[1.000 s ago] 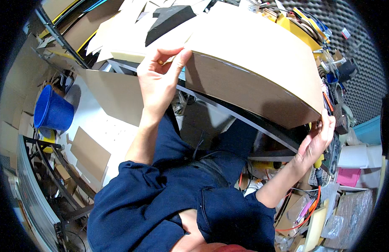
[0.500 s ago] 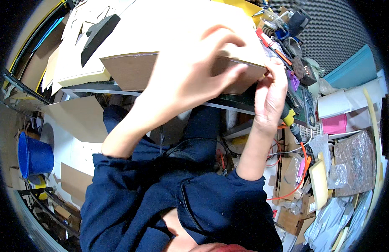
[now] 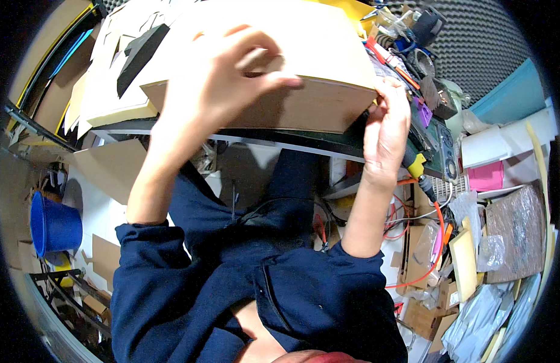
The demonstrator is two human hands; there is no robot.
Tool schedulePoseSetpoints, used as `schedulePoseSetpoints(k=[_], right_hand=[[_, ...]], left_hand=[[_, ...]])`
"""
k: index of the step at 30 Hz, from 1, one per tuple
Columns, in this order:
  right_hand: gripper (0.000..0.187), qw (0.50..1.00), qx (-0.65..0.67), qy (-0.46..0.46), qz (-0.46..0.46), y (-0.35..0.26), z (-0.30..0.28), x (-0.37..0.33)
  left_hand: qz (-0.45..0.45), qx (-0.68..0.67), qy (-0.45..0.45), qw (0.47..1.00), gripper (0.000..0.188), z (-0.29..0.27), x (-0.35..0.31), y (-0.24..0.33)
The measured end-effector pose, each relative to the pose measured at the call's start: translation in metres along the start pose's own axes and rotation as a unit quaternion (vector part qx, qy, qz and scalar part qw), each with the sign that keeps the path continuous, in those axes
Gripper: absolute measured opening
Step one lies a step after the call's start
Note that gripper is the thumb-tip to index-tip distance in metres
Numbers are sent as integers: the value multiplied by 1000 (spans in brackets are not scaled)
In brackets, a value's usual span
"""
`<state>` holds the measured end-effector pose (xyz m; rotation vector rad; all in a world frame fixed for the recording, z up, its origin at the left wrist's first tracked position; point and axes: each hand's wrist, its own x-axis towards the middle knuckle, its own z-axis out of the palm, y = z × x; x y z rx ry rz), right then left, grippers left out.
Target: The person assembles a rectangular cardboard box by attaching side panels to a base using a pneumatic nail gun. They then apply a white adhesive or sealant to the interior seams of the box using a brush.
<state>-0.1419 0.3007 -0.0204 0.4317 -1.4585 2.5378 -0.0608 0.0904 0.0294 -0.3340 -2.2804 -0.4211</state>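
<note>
A large brown cardboard box point(image 3: 316, 66) rests on the dark edge of the workbench point(image 3: 304, 140) in front of me. My left hand point(image 3: 222, 75) lies over its near top edge, fingers curled around the rim and thumb on the side wall. My right hand point(image 3: 386, 130) grips the box's right near corner from the side. Both forearms reach up from my dark blue sleeves.
Flat cardboard sheets and a black piece point(image 3: 137, 51) lie on the bench at left. Tools, cables and a purple part point(image 3: 424, 112) crowd the right side. A blue bucket point(image 3: 53, 225) stands on the floor at left. Orange cables point(image 3: 434, 242) and plastic bags lie at right.
Over the last second the box has swung closer and my view has shifted left to right. My left hand moved onto the near top edge; my right hand stayed on the right corner.
</note>
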Motion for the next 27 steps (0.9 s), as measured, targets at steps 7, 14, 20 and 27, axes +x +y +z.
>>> schedulePoseSetpoints(k=[7, 14, 20, 27], right_hand=[[11, 1000, -12, 6, 12, 0, -9, 2], [15, 994, -85, 52, -53, 2, -5, -7], [17, 976, -172, 72, -114, 11, -10, -12], [20, 944, -262, 112, -167, 6, -11, -19]], left_hand=[[-103, 73, 65, 990, 39, -77, -64, -92], [-279, -144, 222, 923, 29, -86, -112, -112], [-271, -296, 251, 881, 22, -36, -102, -76], [-284, -282, 283, 872, 21, -25, -101, -71]])
